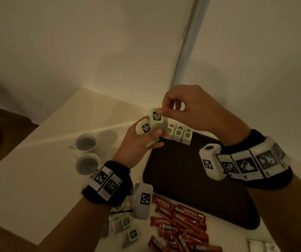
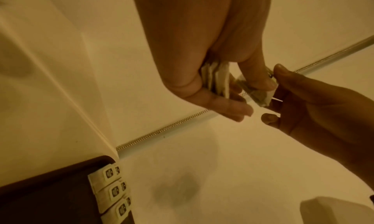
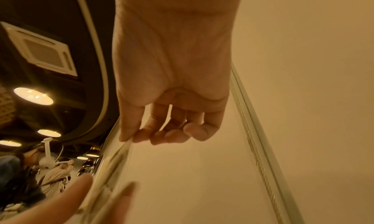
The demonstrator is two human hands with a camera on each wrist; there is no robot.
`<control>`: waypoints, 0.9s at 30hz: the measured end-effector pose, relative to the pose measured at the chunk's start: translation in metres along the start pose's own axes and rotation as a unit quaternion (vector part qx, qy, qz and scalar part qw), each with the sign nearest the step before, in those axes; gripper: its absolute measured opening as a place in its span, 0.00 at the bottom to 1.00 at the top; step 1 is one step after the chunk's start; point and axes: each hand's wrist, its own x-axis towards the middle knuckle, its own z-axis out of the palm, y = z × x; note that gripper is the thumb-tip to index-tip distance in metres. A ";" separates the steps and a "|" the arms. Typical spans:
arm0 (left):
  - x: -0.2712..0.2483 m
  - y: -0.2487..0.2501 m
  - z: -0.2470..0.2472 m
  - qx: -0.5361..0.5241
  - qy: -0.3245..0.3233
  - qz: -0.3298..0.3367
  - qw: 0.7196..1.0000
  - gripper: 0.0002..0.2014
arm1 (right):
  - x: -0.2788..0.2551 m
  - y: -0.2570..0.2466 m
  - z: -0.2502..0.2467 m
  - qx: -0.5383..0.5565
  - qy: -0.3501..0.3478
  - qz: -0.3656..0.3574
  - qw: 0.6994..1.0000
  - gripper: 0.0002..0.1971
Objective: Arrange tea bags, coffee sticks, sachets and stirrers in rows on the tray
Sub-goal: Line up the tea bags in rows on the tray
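Note:
My left hand [image 1: 156, 138] grips a small stack of tea bags [image 1: 145, 128] with green-and-black tags, raised above the far left corner of the dark brown tray [image 1: 191, 180]. Thumb and forefinger of my right hand [image 1: 161, 112] pinch the top tea bag [image 1: 156, 116] of that stack by its upper edge. In the left wrist view the stack [image 2: 214, 78] sits in the left hand [image 2: 232, 98], and the right hand [image 2: 277, 90] pinches the outer bag [image 2: 257, 96]. A row of tea bags [image 1: 179, 134] lies along the tray's far edge. Red coffee sticks [image 1: 179, 221] lie heaped on the table.
Two white cups [image 1: 86, 142] stand left of the tray. Loose tea bags [image 1: 126, 226] lie under my left wrist, and white sachets [image 1: 262, 246] sit at the bottom right. A wall rises right behind the table. Most of the tray surface is bare.

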 end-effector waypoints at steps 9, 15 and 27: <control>0.009 0.006 0.020 -0.005 -0.002 0.039 0.999 0.07 | -0.006 0.005 -0.021 -0.027 0.021 0.000 0.999 0.15; 0.008 0.006 0.027 -0.018 -0.033 0.028 0.999 0.12 | -0.008 0.009 -0.014 -0.034 0.074 -0.005 0.997 0.26; 0.007 0.008 0.034 -0.045 -0.003 0.012 0.999 0.05 | -0.011 0.013 -0.009 0.025 0.061 0.017 0.998 0.22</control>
